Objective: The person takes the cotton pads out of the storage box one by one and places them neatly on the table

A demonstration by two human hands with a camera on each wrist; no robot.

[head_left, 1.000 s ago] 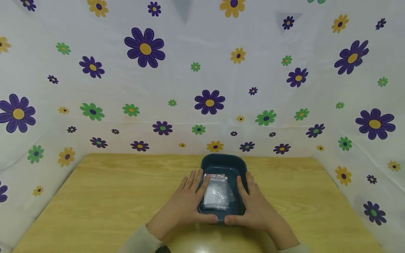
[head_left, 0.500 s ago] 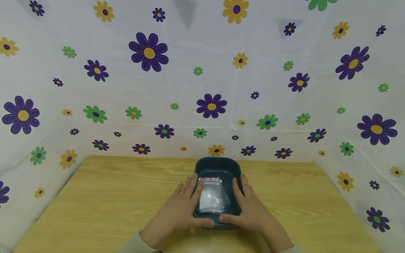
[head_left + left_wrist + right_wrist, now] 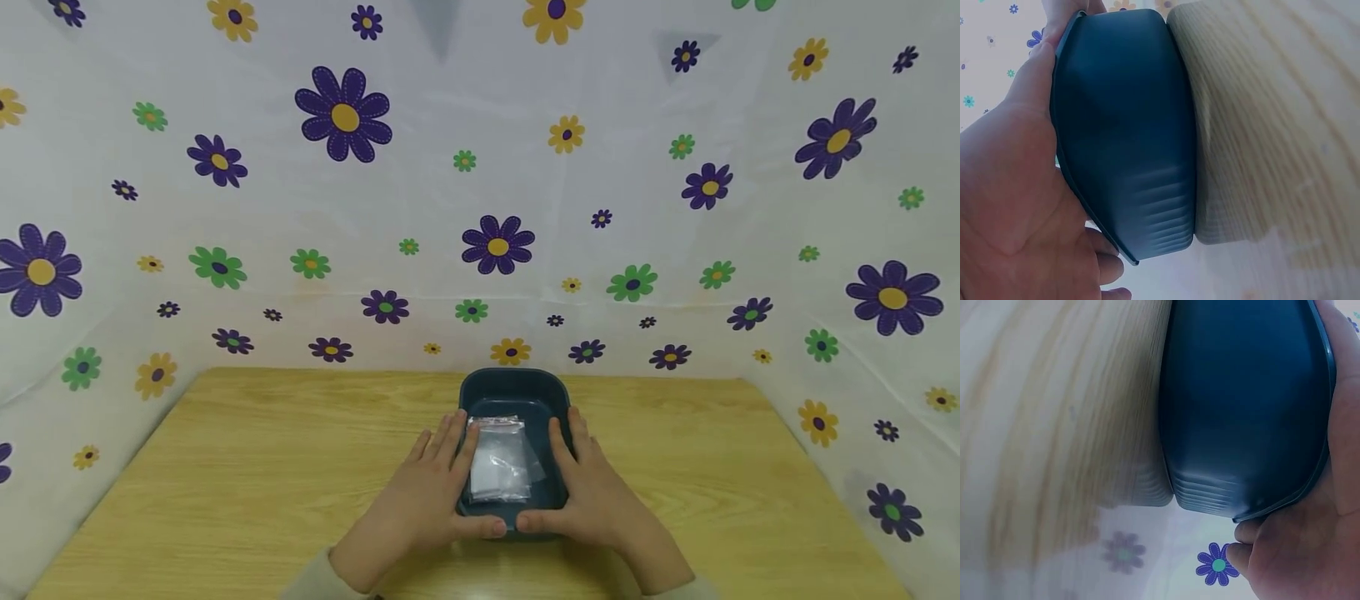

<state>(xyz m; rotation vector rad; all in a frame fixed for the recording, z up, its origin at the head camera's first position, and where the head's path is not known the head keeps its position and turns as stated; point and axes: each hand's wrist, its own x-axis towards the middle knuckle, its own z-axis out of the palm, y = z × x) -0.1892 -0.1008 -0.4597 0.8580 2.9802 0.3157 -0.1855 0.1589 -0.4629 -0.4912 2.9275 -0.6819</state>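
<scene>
A dark blue plastic bin (image 3: 514, 385) with rounded corners sits on the table. Inside it lies a stack of clear zip bags (image 3: 498, 463), nearer the left wall. My left hand (image 3: 420, 504) rests on the left rim, fingers straight and pointing away, thumb along the near edge. On the opposite rim lies my right hand (image 3: 600, 504), fingers also extended, its thumb tip close to the left one. The left wrist view shows the bin's outer wall (image 3: 1125, 119) beside the palm. In the right wrist view, ridges mark the far end of the bin's side (image 3: 1241, 406).
The wood-grain table (image 3: 300, 450) extends to both sides of the bin. A white cloth (image 3: 420, 192) printed with purple, yellow and green flowers hangs behind and along both sides. The bin stands near the table's back edge.
Over the first half second, the bin and both hands shifted slightly left on the table. Since then they have stayed put; the head view tilted slightly.
</scene>
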